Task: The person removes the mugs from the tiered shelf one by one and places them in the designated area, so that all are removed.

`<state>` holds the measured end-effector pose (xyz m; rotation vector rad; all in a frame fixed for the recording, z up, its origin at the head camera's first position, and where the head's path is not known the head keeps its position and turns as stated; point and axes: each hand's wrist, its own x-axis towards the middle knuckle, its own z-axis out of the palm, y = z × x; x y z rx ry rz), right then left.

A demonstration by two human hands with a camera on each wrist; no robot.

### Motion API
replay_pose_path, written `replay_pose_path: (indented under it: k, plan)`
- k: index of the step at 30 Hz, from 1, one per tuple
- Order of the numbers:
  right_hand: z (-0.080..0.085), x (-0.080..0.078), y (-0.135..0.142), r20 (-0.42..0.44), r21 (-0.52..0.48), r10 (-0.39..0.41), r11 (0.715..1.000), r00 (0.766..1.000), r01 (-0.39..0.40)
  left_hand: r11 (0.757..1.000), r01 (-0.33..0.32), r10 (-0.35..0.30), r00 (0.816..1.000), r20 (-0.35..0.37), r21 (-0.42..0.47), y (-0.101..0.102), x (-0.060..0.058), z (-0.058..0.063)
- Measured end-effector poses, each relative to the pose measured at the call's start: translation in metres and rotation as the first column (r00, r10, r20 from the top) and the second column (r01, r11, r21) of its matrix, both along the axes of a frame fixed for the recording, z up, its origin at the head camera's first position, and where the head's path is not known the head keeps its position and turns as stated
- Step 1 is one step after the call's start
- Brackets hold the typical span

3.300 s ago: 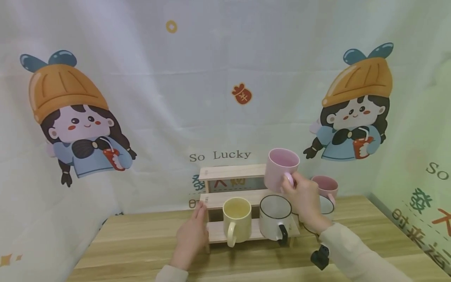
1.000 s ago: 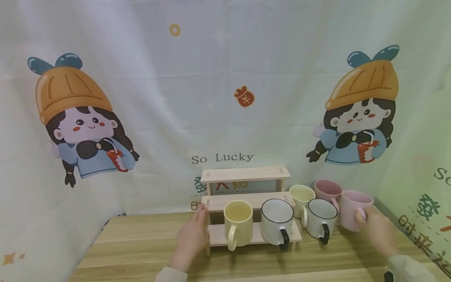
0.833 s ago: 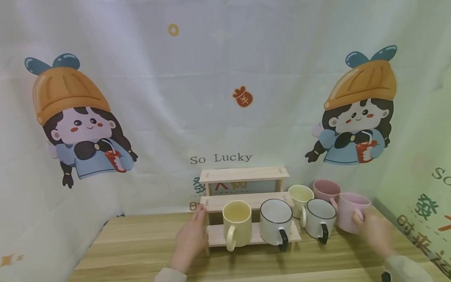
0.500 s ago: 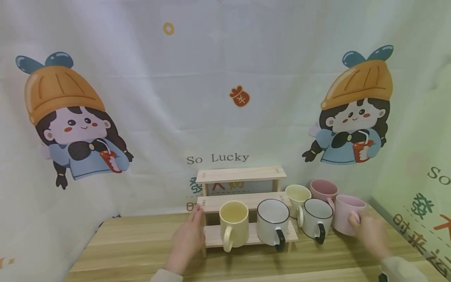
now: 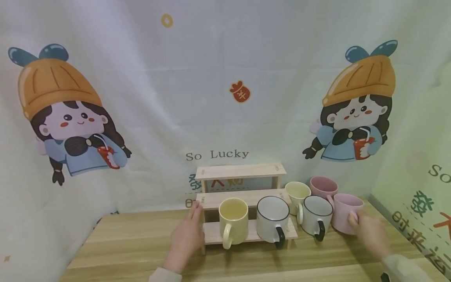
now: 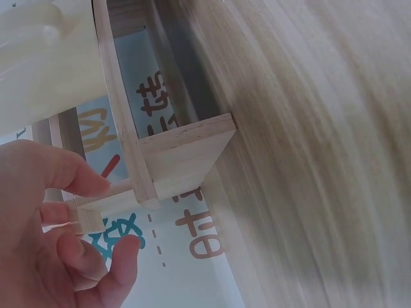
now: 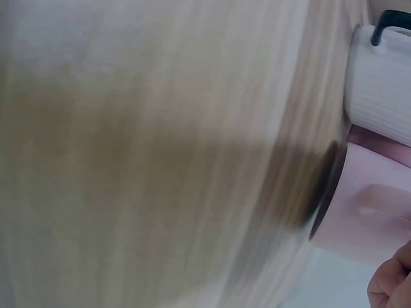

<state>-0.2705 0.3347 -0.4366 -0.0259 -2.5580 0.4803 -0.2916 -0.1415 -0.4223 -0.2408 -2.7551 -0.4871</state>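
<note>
My right hand (image 5: 371, 231) grips the handle of a light pink mug (image 5: 345, 213), upright at the right end of the mug group. In the right wrist view, the pink mug (image 7: 369, 205) has its base at or very near the tabletop. My left hand (image 5: 184, 237) holds the left end of a three-step wooden rack (image 5: 243, 172). In the left wrist view, thumb and fingers are at the end of a rack shelf (image 6: 131, 128). On the lowest step stand a yellow mug (image 5: 233, 223) and a white black-rimmed mug (image 5: 271, 219).
Right of the rack stand a pale yellow cup (image 5: 296, 192), a second white black-rimmed mug (image 5: 315, 217) and a darker pink mug (image 5: 322, 186), close together. The wooden table (image 5: 134, 243) meets a printed cloth backdrop (image 5: 211, 117) behind and at the sides.
My right hand has carried the light pink mug from above the rack down to the right, then slightly left beside the white mug. My left hand stays on the rack.
</note>
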Motion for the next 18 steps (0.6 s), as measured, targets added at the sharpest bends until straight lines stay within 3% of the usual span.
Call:
replay_pose_path:
  k: [6,18]
  plan:
    - [-0.0024,-0.0005,0.0034,0.134,-0.031,0.037,0.999,0.99,-0.034,1.0,-0.01,0.01,1.0,0.01,0.001,-0.0005,0.0007,0.0015]
    - [-0.0015,0.0011,0.0048,0.24,-0.046,0.083,0.996,0.967,-0.074,1.0,-0.022,0.022,1.0,0.012,0.001,0.0001,0.0011,0.0004]
